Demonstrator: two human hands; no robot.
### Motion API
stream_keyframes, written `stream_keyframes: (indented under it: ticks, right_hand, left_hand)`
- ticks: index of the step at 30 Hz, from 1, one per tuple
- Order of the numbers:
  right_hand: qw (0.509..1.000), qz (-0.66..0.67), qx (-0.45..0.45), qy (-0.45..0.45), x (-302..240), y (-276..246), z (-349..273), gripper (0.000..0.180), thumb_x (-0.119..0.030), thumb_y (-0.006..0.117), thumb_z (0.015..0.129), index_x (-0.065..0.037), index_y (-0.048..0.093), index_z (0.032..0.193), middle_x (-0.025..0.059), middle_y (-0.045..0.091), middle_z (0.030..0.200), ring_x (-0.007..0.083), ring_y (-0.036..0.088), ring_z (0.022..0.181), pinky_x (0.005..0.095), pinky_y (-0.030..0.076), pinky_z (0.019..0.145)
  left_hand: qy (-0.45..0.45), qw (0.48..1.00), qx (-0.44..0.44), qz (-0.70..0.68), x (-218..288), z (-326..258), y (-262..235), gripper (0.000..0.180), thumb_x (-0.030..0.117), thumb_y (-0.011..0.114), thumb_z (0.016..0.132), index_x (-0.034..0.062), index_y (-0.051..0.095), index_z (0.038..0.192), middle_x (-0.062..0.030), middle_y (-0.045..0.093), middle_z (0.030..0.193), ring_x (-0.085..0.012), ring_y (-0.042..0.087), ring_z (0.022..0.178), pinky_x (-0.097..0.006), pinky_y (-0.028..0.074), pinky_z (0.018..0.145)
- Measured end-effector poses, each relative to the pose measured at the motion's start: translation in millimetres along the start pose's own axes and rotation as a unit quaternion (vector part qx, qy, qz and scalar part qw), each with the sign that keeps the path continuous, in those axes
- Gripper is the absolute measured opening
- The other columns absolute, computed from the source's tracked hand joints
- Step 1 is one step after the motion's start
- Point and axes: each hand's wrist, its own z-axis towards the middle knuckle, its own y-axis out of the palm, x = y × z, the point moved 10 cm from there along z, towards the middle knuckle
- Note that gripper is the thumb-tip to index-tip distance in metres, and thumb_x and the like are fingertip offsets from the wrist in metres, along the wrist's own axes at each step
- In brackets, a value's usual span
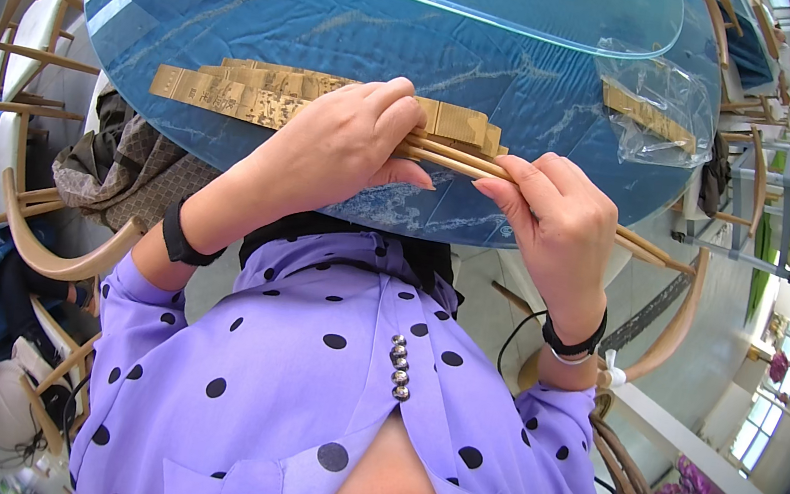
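Observation:
A pair of light wooden chopsticks (456, 161) runs between my two hands at the table's near edge. My left hand (342, 138) is closed over their left end, its fingertips hidden behind the hand and its thumb stretched along below. Further along, my right hand (560, 225) pinches the chopsticks between thumb and fingers, and their other ends stick out past its wrist side. Beneath and behind my left hand lies a fanned stack of brown paper chopstick sleeves (234, 95) with dark print. Whether a sleeve is also in my left hand, I cannot tell.
The round table has a blue cloth (343, 43) under a clear cover, with a glass turntable (428, 11) at its far side. A clear plastic bag (659, 107) holding brown sleeves lies at the right. Wooden chairs (60, 256) stand around; one carries a patterned bag (127, 174).

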Motion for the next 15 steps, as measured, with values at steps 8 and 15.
stream_keyframes:
  ticks: [8,15]
  right_hand:
    - [0.999,-0.033,0.004,-0.014,-2,-1,-2,0.030,-0.030,0.083,0.079,-0.005,0.071,0.090,0.0036,0.052,0.069,0.0199,0.055,0.060,0.0333,0.045,0.052]
    - [0.998,-0.057,-0.015,-0.010,-2,3,-6,0.032,-0.033,0.080,0.084,-0.003,0.070,0.090,0.0038,0.050,0.067,0.0192,0.055,0.059,0.0330,0.045,0.050]
  left_hand:
    - [-0.101,0.980,0.023,-0.173,-25,5,-16,0.012,0.009,0.064,0.098,-0.0029,0.064,0.100,-0.0146,0.062,0.092,-0.0349,0.064,0.084,-0.040,0.052,0.075]
    - [-0.158,0.962,0.061,-0.215,-30,6,-19,0.010,0.006,0.068,0.094,-0.0042,0.066,0.093,-0.0144,0.064,0.090,-0.0321,0.065,0.077,-0.038,0.052,0.070]
